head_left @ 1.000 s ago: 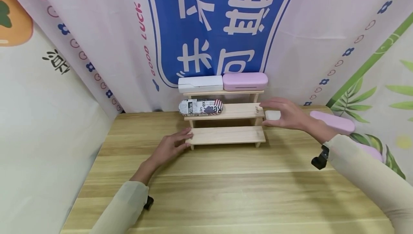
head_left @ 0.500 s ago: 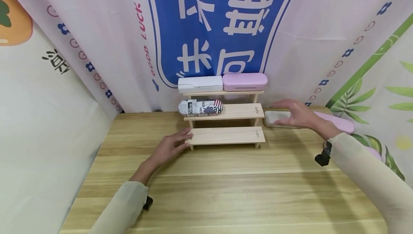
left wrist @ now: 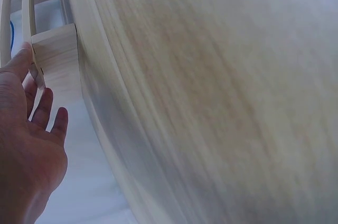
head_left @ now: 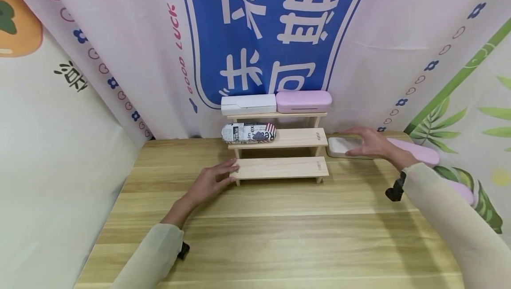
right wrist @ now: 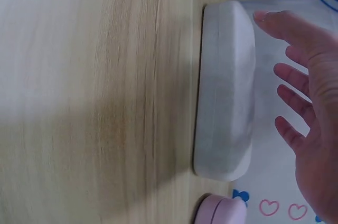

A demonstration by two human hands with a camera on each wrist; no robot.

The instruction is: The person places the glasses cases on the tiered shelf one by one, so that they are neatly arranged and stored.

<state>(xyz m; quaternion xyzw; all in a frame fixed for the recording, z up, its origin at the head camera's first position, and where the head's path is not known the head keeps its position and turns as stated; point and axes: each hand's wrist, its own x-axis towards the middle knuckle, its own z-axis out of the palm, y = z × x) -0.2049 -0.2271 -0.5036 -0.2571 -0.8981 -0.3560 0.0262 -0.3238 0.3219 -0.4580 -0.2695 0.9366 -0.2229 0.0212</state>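
1. Head: looks forward and down from above at table (head_left: 259,227), tiered shelf (head_left: 279,168), left hand (head_left: 209,181) and right hand (head_left: 371,142); widest, farthest off.
2. Left wrist: looks along left hand from close up, turned sideways, mostly filled by table; shares hand and part of shelf with head.
3. Right wrist: also close and sideways, faces white case (right wrist: 224,97); shares case and right hand with head.

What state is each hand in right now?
Left hand: touching the left end of the bottom shelf; whether it grips cannot be told.
Right hand: open near the white case on the table, holding nothing.
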